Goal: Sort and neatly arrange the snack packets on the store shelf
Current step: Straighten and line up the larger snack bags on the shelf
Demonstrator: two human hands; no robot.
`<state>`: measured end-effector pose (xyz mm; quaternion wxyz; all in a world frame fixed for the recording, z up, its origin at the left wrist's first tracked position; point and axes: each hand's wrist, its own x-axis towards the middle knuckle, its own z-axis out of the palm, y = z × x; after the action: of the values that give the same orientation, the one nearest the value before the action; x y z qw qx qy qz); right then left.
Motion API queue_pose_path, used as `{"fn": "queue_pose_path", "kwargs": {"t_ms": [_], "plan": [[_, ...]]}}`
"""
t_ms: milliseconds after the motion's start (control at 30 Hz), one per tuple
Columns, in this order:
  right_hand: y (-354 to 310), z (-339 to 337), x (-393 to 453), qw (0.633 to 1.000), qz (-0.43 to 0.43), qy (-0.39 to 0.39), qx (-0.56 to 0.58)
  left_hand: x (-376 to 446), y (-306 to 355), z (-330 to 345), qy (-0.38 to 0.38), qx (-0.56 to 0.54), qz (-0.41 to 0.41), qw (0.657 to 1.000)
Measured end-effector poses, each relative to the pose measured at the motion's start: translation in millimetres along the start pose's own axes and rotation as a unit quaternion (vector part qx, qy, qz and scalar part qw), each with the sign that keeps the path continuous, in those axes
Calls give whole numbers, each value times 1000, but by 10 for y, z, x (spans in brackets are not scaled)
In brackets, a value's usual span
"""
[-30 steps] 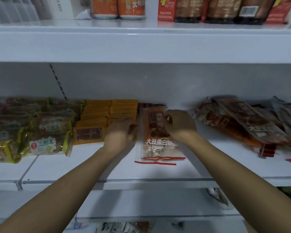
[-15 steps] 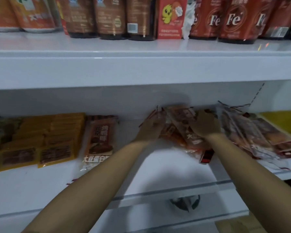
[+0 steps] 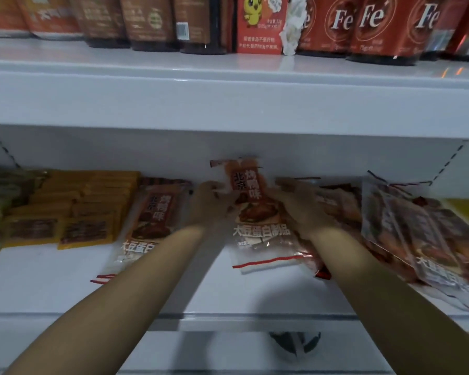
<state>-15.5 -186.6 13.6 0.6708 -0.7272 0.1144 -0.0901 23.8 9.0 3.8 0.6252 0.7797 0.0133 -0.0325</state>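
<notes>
Since 0.5 s ago, both hands have lifted 1 packet (image 3: 255, 212) out of the jumbled pile (image 3: 417, 234). The left hand (image 3: 214, 204) and right hand (image 3: 295, 207) pinch its sides above the shelf (image 3: 65, 280), so it seems headed for the tidy stack (image 3: 152, 212).

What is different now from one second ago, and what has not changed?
Both hands left the packet by the yellow packs and went right to the messy pile. Now the left hand and right hand hold a red-edged packet pulled from that pile. The placed packet and yellow packs stayed flat on the shelf.
</notes>
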Motion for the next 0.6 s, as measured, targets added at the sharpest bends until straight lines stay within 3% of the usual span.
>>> {"fn": "queue_pose_path", "kwargs": {"t_ms": [133,233,333,600], "plan": [[43,379,7,993,-36,39,-105,77,-145,-472,63,164,86,981],[110,668,13,990,-45,43,-127,52,-167,-742,79,262,92,957],[137,902,5,994,-47,22,-91,52,-162,-955,55,255,85,962],[101,1632,-108,993,-34,-63,-99,56,-309,-1655,123,330,100,931]]}}
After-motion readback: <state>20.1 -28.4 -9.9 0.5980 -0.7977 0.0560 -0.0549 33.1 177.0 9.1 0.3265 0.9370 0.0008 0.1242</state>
